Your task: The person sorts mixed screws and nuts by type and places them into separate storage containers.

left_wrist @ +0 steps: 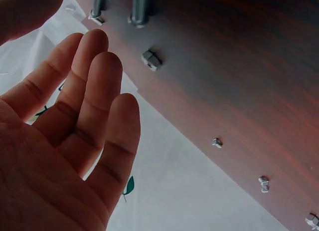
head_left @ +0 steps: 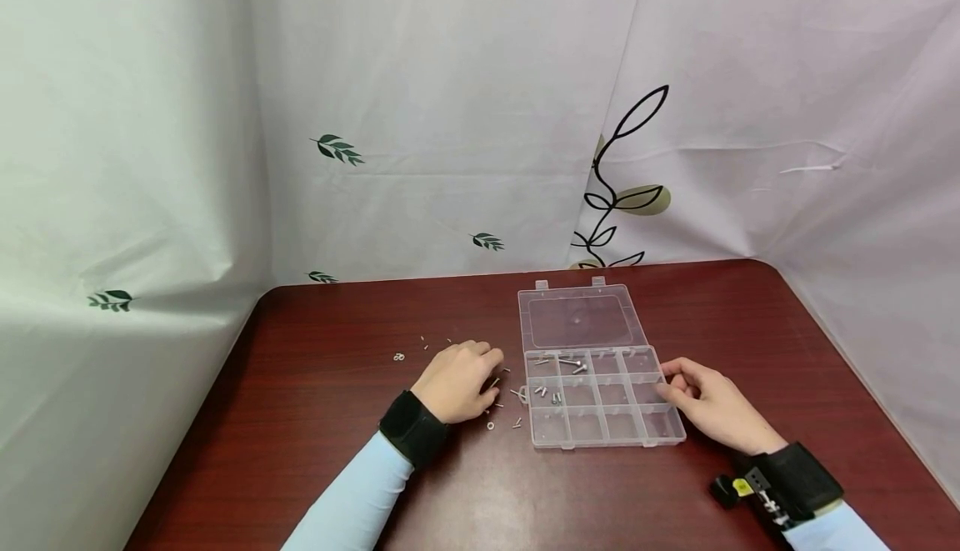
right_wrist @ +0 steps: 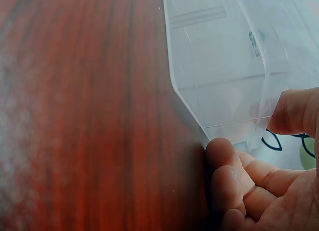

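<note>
A clear plastic compartment box (head_left: 621, 428) lies on the table with its lid (head_left: 585, 323) folded back. Screws (head_left: 579, 369) lie in some of its far-row and middle-row compartments. My right hand (head_left: 718, 409) grips the box's right side, thumb at the top rim and curled fingers (right_wrist: 227, 178) against the outer wall. To the left of the box, my left hand (head_left: 459, 380) hovers low over scattered small hardware, palm empty and fingers loosely extended. Near its fingertips in the left wrist view are a nut (left_wrist: 151, 60) and upright screws (left_wrist: 140, 9).
Loose screws (head_left: 517, 423) and a small ring (head_left: 491, 426) lie between the left hand and the box. Two more rings (head_left: 398, 357) lie farther left. A patterned white cloth (head_left: 450, 117) hangs behind and beside the dark red table (head_left: 315, 351).
</note>
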Motion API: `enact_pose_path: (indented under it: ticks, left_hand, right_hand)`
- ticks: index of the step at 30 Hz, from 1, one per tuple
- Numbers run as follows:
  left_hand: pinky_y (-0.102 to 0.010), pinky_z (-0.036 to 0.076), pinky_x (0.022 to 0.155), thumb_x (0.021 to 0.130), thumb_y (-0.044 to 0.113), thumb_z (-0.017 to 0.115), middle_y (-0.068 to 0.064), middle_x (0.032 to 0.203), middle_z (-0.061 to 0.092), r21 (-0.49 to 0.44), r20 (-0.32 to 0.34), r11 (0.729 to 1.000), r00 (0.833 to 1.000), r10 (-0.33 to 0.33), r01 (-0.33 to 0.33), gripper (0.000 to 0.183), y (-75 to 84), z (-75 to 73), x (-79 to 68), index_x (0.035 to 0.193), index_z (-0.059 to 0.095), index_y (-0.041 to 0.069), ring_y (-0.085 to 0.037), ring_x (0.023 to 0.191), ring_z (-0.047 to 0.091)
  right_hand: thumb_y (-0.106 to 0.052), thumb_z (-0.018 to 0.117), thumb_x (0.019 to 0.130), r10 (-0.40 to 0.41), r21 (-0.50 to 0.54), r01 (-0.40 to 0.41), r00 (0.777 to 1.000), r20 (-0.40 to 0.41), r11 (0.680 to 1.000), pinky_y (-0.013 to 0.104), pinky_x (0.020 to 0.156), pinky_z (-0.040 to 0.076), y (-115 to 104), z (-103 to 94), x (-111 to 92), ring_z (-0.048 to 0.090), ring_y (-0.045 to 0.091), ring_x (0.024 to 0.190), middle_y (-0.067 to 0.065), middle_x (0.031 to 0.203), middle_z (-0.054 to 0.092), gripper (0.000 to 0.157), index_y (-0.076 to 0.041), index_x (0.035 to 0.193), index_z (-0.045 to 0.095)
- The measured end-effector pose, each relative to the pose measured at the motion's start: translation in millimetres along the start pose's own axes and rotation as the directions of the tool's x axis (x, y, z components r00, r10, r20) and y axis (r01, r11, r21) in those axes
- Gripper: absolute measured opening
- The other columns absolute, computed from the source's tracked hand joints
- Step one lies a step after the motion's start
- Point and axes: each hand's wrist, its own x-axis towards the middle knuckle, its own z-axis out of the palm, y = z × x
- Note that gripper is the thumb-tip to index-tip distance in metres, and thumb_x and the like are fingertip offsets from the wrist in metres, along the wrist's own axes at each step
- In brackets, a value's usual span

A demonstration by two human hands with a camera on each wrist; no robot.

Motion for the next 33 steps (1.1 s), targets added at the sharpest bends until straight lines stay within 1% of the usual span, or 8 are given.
enact_pose_path:
  ticks: [4, 7, 13, 18, 23, 28, 33]
  left_hand:
    - [-0.032, 0.046, 0.067, 0.078, 0.026, 0.071, 0.009, 0.073, 0.045, -0.005, 0.011, 1.000, 0.999, -0.031, 0.031, 0.019, 0.9, 1.3, -0.8, 0.081, 0.054, 0.019, -0.014, 0.072, 0.053]
    - [-0.032, 0.046, 0.065, 0.078, 0.026, 0.071, 0.009, 0.072, 0.045, -0.002, 0.018, 0.999, 0.998, -0.052, 0.052, 0.022, 1.6, 3.5, -1.6, 0.077, 0.050, 0.020, -0.014, 0.072, 0.054]
    - [-0.032, 0.046, 0.063, 0.078, 0.026, 0.070, 0.009, 0.072, 0.046, 0.011, 0.022, 0.997, 0.997, -0.070, 0.070, 0.020, 1.3, 10.4, -2.3, 0.076, 0.050, 0.021, -0.014, 0.072, 0.055]
    - [-0.032, 0.046, 0.062, 0.080, 0.024, 0.068, 0.009, 0.070, 0.047, 0.012, 0.000, 0.997, 0.997, -0.072, 0.072, 0.020, 0.9, 13.8, -2.1, 0.073, 0.049, 0.021, -0.014, 0.070, 0.056]
    - [-0.032, 0.048, 0.062, 0.081, 0.023, 0.066, 0.008, 0.070, 0.052, 0.032, -0.017, 0.997, 0.998, -0.066, 0.067, 0.015, 0.5, 16.0, -2.2, 0.073, 0.053, 0.021, -0.015, 0.069, 0.057]
    - [-0.034, 0.049, 0.062, 0.080, 0.023, 0.065, 0.005, 0.070, 0.055, 0.045, -0.012, 0.997, 0.998, -0.067, 0.067, 0.012, 1.2, 15.5, -3.4, 0.073, 0.056, 0.019, -0.017, 0.070, 0.060]
    - [-0.034, 0.050, 0.062, 0.079, 0.022, 0.064, 0.005, 0.069, 0.056, 0.056, -0.027, 0.997, 0.998, -0.054, 0.056, 0.012, 1.7, 14.0, -4.1, 0.072, 0.055, 0.018, -0.017, 0.070, 0.060]
  right_hand:
    - [-0.034, 0.065, 0.092, 0.000, 0.000, 0.000, 1.000, 0.002, 1.000, 0.025, 0.061, 0.034, 0.0, -0.3, 0.1, 0.043, 0.006, 0.060, -0.005, 0.073, 0.049, 0.029, -0.010, 0.109, 0.065]
    - [-0.034, 0.065, 0.092, -0.003, 0.002, 0.003, 1.000, 0.005, 1.000, 0.025, 0.061, 0.034, -0.9, -0.7, -0.2, 0.043, 0.006, 0.060, -0.004, 0.073, 0.049, 0.030, -0.010, 0.110, 0.065]
    - [-0.033, 0.065, 0.092, -0.007, 0.004, 0.007, 1.000, 0.001, 1.000, 0.025, 0.060, 0.034, -3.3, -1.4, -0.7, 0.043, 0.006, 0.059, -0.004, 0.072, 0.049, 0.029, -0.009, 0.109, 0.065]
    - [-0.033, 0.064, 0.093, -0.011, -0.003, 0.011, 1.000, -0.005, 1.000, 0.025, 0.060, 0.034, -3.9, -1.4, -0.6, 0.043, 0.005, 0.059, -0.004, 0.072, 0.049, 0.029, -0.009, 0.108, 0.065]
    - [-0.033, 0.065, 0.092, -0.014, -0.006, 0.014, 1.000, -0.008, 1.000, 0.025, 0.060, 0.034, -3.8, -1.4, -0.4, 0.043, 0.005, 0.059, -0.004, 0.072, 0.049, 0.029, -0.009, 0.108, 0.065]
    - [-0.033, 0.065, 0.092, -0.010, -0.004, 0.010, 1.000, -0.004, 1.000, 0.025, 0.059, 0.034, -2.9, -1.0, -0.8, 0.042, 0.006, 0.059, -0.004, 0.072, 0.048, 0.029, -0.009, 0.108, 0.065]
    - [-0.034, 0.065, 0.092, -0.002, -0.004, 0.002, 1.000, 0.003, 1.000, 0.026, 0.060, 0.034, -1.6, -0.9, -0.5, 0.043, 0.006, 0.059, -0.004, 0.072, 0.048, 0.030, -0.009, 0.109, 0.065]
